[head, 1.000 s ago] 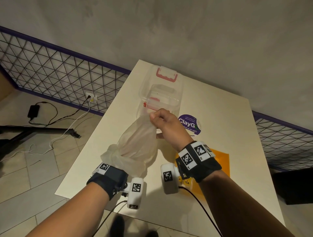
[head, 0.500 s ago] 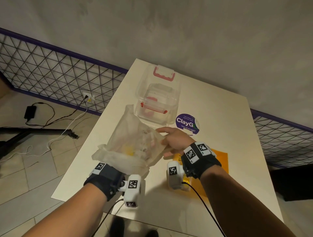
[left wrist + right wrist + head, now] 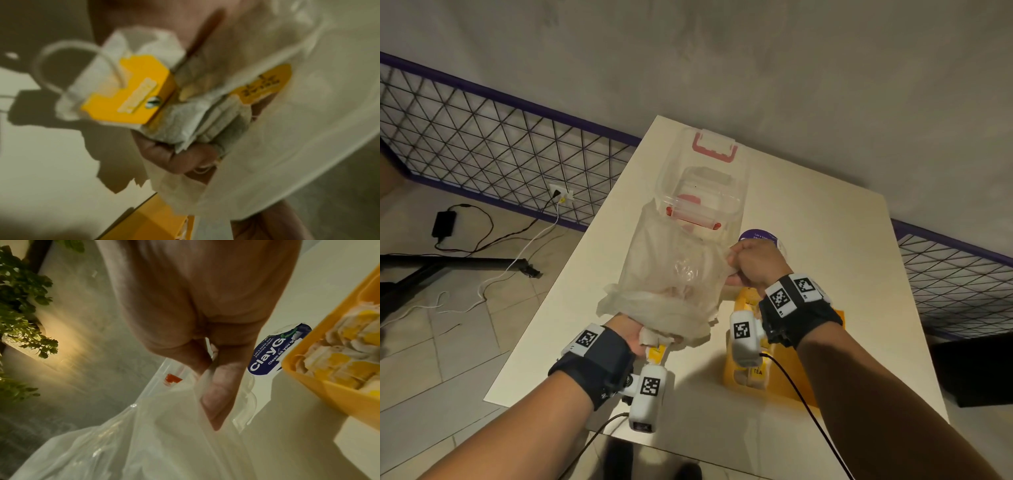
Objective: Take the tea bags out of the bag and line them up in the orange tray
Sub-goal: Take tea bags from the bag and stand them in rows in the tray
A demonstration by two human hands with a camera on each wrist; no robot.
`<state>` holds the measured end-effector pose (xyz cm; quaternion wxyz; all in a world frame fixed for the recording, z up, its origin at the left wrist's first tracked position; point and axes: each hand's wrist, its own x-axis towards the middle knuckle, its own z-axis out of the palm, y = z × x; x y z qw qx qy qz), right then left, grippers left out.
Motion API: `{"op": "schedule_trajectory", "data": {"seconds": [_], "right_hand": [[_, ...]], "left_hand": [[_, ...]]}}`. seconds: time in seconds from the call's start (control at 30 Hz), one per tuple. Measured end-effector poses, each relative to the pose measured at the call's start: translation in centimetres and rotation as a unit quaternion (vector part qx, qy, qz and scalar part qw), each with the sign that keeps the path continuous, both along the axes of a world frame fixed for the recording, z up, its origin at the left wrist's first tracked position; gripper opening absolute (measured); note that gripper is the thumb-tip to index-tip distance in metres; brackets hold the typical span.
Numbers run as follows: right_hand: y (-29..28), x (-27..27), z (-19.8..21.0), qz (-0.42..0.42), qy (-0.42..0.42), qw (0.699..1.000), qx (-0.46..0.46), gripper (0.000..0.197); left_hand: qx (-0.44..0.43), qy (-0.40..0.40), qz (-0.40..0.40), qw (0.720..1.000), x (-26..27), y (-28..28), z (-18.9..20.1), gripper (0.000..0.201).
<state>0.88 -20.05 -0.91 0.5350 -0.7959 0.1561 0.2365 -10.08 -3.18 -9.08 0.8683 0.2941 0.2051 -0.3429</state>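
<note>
A clear plastic bag [image 3: 674,274] hangs in the air over the white table [image 3: 825,219]. My left hand [image 3: 650,337] is inside its mouth, with the rim bunched over the knuckles. In the left wrist view that hand [image 3: 185,155] grips a clump of tea bags [image 3: 197,123] with yellow tags [image 3: 127,91]. My right hand [image 3: 751,262] pinches the bag's far corner; the right wrist view shows its fingers [image 3: 220,389] closed on the plastic [image 3: 164,443]. The orange tray [image 3: 784,373] lies under my right wrist, with several tea bags [image 3: 345,363] in it.
A clear lidded box [image 3: 702,192] with red clips stands at the table's far end. A round purple sticker [image 3: 756,236] lies beside it. Left of the table run a wire fence [image 3: 482,144] and floor cables [image 3: 493,240].
My right hand let go of the bag's top, then took hold of its far corner and pulled it taut. The bag went from hanging twisted to spread open. A tea bag tag now shows at my left hand.
</note>
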Motion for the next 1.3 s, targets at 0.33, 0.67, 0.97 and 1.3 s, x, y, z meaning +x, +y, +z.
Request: {"op": "schedule_trajectory", "data": {"seconds": [0.33, 0.67, 0.97, 1.3], "right_hand": [[-0.7, 0.7, 0.3, -0.020, -0.119, 0.992, 0.031, 0.009], [-0.2, -0.2, -0.9, 0.021, -0.089, 0.990, 0.105, 0.024], [-0.1, -0.3, -3.9, 0.072, 0.022, 0.996, -0.044, 0.010], [-3.1, -0.9, -2.6, 0.113, -0.101, 0.969, -0.193, 0.032]], "left_hand": [[-0.097, 0.053, -0.058, 0.992, -0.9, 0.9, -1.0, 0.031], [-0.056, 0.048, -0.048, 0.996, -3.5, 1.8, -3.4, 0.030], [-0.057, -0.012, -0.095, 0.994, -5.9, 0.3, -1.0, 0.022], [-0.061, -0.037, -0.082, 0.994, -4.4, -3.5, 2.4, 0.019]]}}
